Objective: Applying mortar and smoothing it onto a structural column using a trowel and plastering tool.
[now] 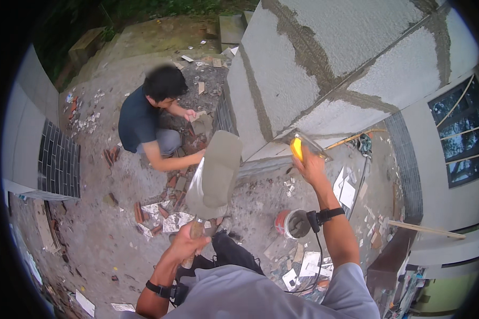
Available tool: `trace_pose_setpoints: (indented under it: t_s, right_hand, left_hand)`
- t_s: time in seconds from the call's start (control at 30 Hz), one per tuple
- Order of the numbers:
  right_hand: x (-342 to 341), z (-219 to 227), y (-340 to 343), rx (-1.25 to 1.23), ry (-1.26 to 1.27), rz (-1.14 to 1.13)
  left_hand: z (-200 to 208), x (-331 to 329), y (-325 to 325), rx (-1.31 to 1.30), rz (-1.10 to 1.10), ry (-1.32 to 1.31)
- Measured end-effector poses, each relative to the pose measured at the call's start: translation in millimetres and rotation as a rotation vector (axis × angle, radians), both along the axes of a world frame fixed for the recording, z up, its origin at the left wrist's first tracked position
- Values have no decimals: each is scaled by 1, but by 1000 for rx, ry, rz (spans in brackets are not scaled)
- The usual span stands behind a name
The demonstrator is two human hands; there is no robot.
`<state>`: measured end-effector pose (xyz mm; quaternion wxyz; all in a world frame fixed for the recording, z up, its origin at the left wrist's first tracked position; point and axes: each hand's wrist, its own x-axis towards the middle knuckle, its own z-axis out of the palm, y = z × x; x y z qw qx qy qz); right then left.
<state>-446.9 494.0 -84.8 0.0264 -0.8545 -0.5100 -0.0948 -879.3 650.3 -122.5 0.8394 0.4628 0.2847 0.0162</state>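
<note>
My left hand is closed around the wooden handle of a long, rounded mortar board. Smooth grey mortar covers most of its face, leaving a shiny strip bare on the left. Out to the right, my right hand grips the yellow handle of a plastering trowel. Its metal blade lies at the lower part of the pale wall; whether it touches is hard to tell. Grey mortar bands run along the wall's joints.
A person crouches at the left, holding a flat grey piece. Below my right hand stands a bucket of grey mix. Broken tiles and bricks litter the ground. A wooden strip juts out at the right, below a barred window.
</note>
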Motion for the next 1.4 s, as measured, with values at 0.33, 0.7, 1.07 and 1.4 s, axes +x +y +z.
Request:
trace_pose_setpoints:
  t_s: [0.33, 0.7, 1.07, 1.4]
  right_hand:
    - [-27, -10, 41, -53, -46, 78]
    - [-28, 19, 14, -39, 25, 49]
    - [-2, 33, -3, -26, 58, -16]
    - [-73, 74, 40, 80, 110, -131]
  left_hand:
    - [-8, -1, 1, -28, 18, 21]
    - [-7, -6, 2, -4, 26, 26]
    - [7, 0, 7, -15, -1, 43]
    - [-11, -15, 10, -42, 10, -10]
